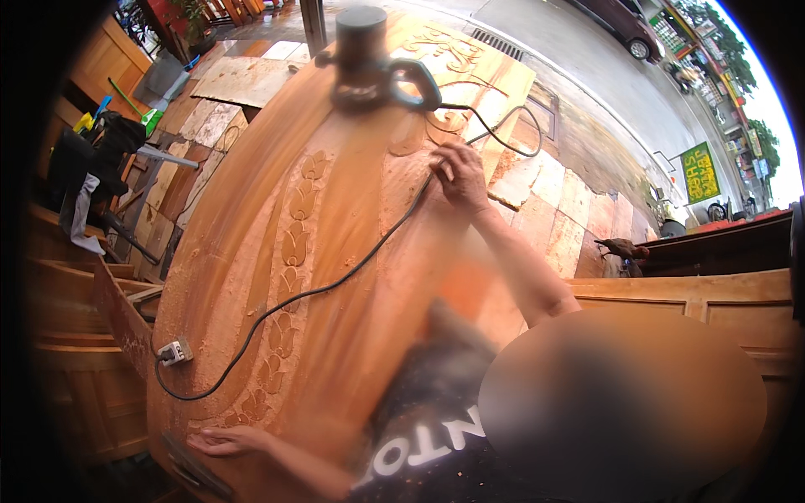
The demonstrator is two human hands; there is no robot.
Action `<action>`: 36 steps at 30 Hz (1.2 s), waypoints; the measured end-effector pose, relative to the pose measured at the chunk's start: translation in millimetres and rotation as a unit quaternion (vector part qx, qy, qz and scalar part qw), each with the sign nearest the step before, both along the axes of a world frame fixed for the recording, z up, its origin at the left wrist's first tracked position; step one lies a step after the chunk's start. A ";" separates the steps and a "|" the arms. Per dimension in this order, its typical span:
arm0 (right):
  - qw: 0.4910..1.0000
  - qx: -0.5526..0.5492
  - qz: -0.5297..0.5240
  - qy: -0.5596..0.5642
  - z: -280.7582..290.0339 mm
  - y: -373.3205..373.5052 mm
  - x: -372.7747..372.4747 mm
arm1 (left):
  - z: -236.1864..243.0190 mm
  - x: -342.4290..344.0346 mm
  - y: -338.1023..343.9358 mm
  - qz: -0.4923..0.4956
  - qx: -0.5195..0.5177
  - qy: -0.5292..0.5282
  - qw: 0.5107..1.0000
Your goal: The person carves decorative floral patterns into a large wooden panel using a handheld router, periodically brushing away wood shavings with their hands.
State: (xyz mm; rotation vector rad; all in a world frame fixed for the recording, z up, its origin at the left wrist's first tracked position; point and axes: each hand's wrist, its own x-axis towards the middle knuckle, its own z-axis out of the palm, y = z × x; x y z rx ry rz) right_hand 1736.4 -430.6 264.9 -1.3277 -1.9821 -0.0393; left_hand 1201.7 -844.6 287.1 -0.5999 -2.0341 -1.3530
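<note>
At the far left of a long, reddish-brown wooden panel (352, 193), pale crumbs of sawdust (184, 285) lie loose, and a white-and-grey plug block (174, 352) rests near the corner on the end of a thin black cord (312, 292).

Below it, the left hand (222, 441) is at the panel's near end, palm turned up, fingers loosely extended and nothing visible in it — whether it touches the wood I cannot tell. Its forearm slants in from the lower edge.

Next comes a carved band of tulip-like relief (292, 247): its shapes stand out along its length against a paler ground, so that stretch looks largely cut. Streaked, unpatterned wood lies beside it; whether any of that counts as unfinished cannot be judged.

At the far end stands a dark grey, cylindrical router with a loop handle (362, 63), blurred, with neither hand on it. Beyond it a leafy scroll carving (453, 50) also looks shaped, its detail too small to grade.

Furthest right, the right hand (459, 172) reaches forward, forearm extended, wrist bent, fingers curled in around the cord — apparently a light grip.
</note>
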 end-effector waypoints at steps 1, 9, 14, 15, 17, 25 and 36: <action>0.993 0.031 -0.067 0.093 -1.1 1.6 2.0 | 2.4 32.4 6.7 -0.023 -0.025 0.024 0.999; 0.941 -0.008 -0.338 -0.029 -40.4 25.7 178.6 | 10.0 256.8 156.9 -0.456 -0.314 0.162 0.817; 0.980 0.046 -0.193 0.017 10.3 26.6 205.3 | -10.6 313.3 239.8 -0.434 -0.353 0.127 0.819; 0.982 0.057 -0.175 0.032 29.2 27.2 198.8 | -12.5 311.8 243.0 -0.424 -0.357 0.131 0.822; 0.981 0.116 -0.157 -0.013 60.2 41.7 211.1 | -12.3 314.0 245.7 -0.399 -0.398 0.073 0.823; 0.983 -0.104 -0.148 -0.023 123.2 111.4 250.5 | 32.5 295.4 150.9 -0.383 -0.350 0.148 0.842; 0.952 -0.257 -0.130 -0.107 21.9 158.5 268.8 | 25.8 287.2 -45.2 -0.284 -0.535 0.022 0.795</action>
